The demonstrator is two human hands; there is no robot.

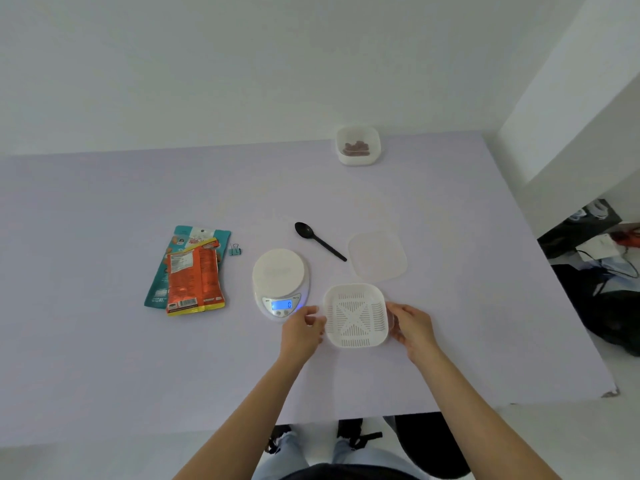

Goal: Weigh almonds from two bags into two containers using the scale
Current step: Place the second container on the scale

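A white square container [355, 315] with a slotted strainer insert sits on the table just right of the scale. My left hand [303, 332] grips its left edge and my right hand [412, 329] grips its right edge. The white digital scale [280, 282] has a bare platform and a lit blue display. An orange almond bag [194, 278] lies on top of a teal bag [162, 271] to the left. A second white container [358, 145] holding almonds stands at the far edge of the table.
A black spoon [320, 240] lies behind the scale, beside a translucent lid [377, 256]. A small teal binder clip [235, 250] rests next to the bags. The pale table [104, 358] ends near my legs. Dark bags and cables lie on the floor at right.
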